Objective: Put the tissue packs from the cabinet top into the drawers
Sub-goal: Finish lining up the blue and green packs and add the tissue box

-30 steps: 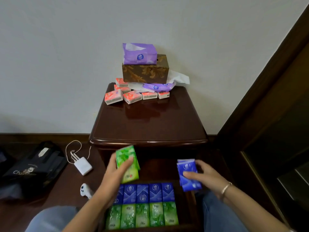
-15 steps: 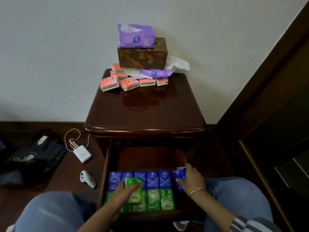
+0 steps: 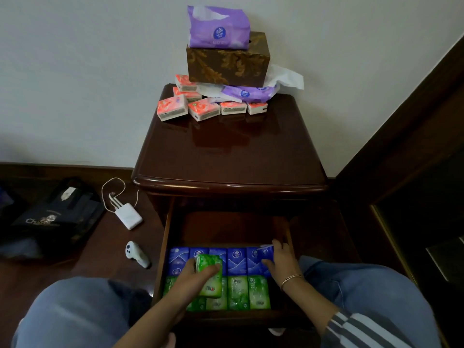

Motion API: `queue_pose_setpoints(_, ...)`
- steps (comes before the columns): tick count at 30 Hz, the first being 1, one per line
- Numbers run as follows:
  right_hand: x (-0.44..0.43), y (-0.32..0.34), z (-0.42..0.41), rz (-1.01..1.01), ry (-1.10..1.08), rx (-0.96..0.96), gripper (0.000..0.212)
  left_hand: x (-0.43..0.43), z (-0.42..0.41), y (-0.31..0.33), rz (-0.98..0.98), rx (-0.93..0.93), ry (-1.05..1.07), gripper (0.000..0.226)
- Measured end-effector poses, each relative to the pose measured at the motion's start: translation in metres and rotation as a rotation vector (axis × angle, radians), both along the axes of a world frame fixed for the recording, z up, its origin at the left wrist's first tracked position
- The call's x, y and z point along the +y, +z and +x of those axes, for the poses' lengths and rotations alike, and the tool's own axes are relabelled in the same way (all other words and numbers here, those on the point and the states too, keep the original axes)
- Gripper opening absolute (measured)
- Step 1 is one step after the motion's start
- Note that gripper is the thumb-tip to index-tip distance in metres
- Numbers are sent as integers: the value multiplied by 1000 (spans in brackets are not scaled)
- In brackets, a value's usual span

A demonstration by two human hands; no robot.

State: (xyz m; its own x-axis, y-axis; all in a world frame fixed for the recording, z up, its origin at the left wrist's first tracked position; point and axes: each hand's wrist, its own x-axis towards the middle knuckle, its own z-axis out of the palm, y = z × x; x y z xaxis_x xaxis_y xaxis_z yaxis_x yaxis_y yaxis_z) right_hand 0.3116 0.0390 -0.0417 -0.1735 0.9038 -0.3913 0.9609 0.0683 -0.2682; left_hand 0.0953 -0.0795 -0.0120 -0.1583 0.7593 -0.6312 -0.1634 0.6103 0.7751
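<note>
Fingers (image 3: pixel 209 270) of left hand (image 3: pixel 190 278) clasp green pack (image 3: pixel 213 287), right hand (image 3: pixel 283 262) pinches blue pack (image 3: pixel 266 254): likely light, squashy, slick; grip long edges.

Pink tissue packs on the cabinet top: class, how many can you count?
6 pink packs: four in a front row, two more behind its left end. Others may be hidden under the brown box.

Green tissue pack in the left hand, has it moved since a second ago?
Yes. The green tissue pack in the left hand has come down from the cabinet top front edge into the drawer, over the rows of packs.
</note>
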Motion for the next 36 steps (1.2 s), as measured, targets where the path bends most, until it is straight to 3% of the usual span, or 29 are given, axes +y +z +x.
queue_pose_setpoints(3,1,5,7,22,-26,135,55,1,0,-4,10,-18,-3,102)
queue_pose_setpoints(9,15,39,26,37,-327,555,43,21,40,4,-28,-85,-130,61)
queue_pose_setpoints(12,17,66,39,-28,-450,794,35,43,82,-4,-13,-69,-111,69)
queue_pose_setpoints(14,17,81,52,-61,-462,892,34,57,113,-13,19,62,-179,75)
queue_pose_setpoints(18,17,101,77,-33,-471,955,39,70,161,-33,19,433,-265,60)
queue_pose_setpoints(22,20,102,91,35,-530,1006,37,66,182,-49,-36,994,-485,65)
queue_pose_setpoints(24,22,100,95,32,-551,1031,36,64,186,-57,-19,1055,-515,63)
queue_pose_setpoints(30,27,96,107,6,-553,1084,36,60,184,-66,100,979,-587,48)
queue_pose_setpoints(34,31,93,109,12,-548,1066,39,65,166,-66,145,1240,-913,49)
queue_pose_setpoints(36,32,92,109,-3,-544,1049,40,71,157,-65,203,1297,-979,46)
